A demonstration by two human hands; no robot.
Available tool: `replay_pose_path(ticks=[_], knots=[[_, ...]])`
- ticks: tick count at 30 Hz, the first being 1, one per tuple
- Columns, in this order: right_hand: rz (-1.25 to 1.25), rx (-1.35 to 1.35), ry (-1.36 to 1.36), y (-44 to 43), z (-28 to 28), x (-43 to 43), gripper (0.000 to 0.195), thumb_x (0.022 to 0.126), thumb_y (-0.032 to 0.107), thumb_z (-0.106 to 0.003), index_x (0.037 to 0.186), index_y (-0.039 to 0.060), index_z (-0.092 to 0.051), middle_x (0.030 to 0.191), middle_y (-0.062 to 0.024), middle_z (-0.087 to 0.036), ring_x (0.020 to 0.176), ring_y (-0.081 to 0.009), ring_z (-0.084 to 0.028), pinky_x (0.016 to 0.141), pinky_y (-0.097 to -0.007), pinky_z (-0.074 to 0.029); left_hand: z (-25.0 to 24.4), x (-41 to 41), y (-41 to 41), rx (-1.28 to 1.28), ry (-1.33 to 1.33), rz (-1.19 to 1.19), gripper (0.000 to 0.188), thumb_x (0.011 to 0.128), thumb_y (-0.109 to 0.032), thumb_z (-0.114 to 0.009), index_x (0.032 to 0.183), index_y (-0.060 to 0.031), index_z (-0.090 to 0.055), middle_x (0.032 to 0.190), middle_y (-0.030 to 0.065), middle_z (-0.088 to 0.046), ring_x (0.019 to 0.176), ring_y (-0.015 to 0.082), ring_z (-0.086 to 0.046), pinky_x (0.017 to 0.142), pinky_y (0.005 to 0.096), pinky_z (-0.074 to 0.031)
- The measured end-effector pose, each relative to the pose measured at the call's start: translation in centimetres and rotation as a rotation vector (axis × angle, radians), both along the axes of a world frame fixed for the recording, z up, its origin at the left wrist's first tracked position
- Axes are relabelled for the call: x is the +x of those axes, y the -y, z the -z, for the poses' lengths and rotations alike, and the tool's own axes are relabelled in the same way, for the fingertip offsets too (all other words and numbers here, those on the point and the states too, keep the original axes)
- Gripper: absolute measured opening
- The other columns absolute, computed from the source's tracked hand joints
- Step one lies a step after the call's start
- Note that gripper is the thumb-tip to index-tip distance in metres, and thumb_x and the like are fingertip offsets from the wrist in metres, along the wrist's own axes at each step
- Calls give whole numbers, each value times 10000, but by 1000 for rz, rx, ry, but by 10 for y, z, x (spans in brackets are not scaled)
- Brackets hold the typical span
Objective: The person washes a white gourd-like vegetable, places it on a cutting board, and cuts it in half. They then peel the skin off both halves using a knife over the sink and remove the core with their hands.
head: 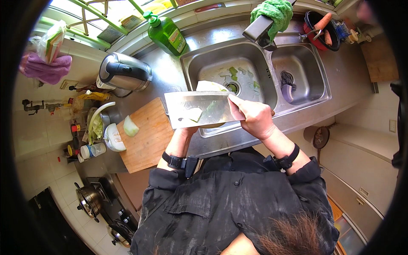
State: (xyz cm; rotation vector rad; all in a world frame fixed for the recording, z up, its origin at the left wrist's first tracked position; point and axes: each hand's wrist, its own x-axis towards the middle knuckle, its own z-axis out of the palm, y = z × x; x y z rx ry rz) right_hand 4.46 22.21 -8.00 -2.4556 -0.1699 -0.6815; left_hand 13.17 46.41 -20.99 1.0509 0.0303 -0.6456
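My right hand (256, 116) grips the handle end of a broad steel cleaver (204, 106), its blade lying sideways over the near edge of the large sink basin (271, 92). A pale green piece clings to the blade's face. Behind the blade a pale piece of melon or gourd (212, 86) shows in part. My left hand (188, 130) is mostly hidden under the cleaver, so its grip cannot be made out. Green peelings (233, 71) lie around the drain. A pale green-white wedge (131, 126) rests on the wooden cutting board (148, 137) to the left.
An electric kettle (124, 71) and a green pump bottle (167, 35) stand behind the board. A green cloth (274, 16) hangs over the faucet (259, 30). Carrots (323, 21) sit in a dark bowl (307, 25). Pots (89, 199) stand at the stove, lower left.
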Motion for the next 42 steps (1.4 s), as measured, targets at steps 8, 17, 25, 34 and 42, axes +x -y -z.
replay_pose_path(ticks=[8,17,25,34,42], knots=[[201,-35,-403,70,70,-21,213,942,140,-646,1142,165,-717,959,-124,-737,826,-344,-712,672,-407,-576,-77,10,11,-86,-15,197,612,716,-176,-894,1252,-29,-636,1140,62,-700,1068,179,-652,949,344,-516],[-159,-85,-52,23,-13,1,378,804,66,-723,1175,138,-720,752,-73,-689,627,-235,-676,594,-337,-545,-63,9,7,-66,-139,218,710,725,-216,-873,1334,-26,-561,1202,93,-666,1117,221,-635,985,373,-522],[188,55,-344,78,72,-16,280,890,82,-659,1145,185,-709,732,-136,-674,645,-337,-660,601,-416,-533,-72,15,9,-79,-22,272,604,750,-206,-869,1263,-4,-622,1146,100,-707,1035,195,-670,931,352,-535],[183,740,-520,8,60,0,186,914,109,-636,1069,17,-679,733,-123,-678,609,-153,-614,606,-327,-487,-53,29,23,-279,-372,-213,555,854,-122,-777,1357,-73,-548,1279,72,-638,1213,260,-590,1099,456,-442],[232,846,-569,-25,47,28,245,972,258,-656,1032,21,-671,691,-58,-708,542,-110,-626,553,-310,-510,-60,25,39,-416,-242,-244,555,873,-46,-729,1388,-111,-533,1362,60,-589,1311,259,-507,1165,460,-348]])
